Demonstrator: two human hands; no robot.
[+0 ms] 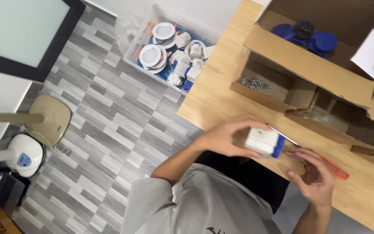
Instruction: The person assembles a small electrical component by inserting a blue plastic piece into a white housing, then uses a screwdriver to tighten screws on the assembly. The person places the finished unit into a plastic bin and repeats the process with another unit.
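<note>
You held a small white boxy unit [262, 141] with a blue end face, tipped on its side, just above the surface's near edge. An orange-handled screwdriver [332, 167] lay flat on the surface just beside it, its metal shaft reaching under the unit.

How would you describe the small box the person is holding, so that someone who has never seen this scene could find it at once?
Start at the wooden table and go to its near edge, where two hands meet. The left hand grips a small white box with a blue end. Unlike the brown cardboard boxes behind it, it is white, palm-sized and held.
</note>
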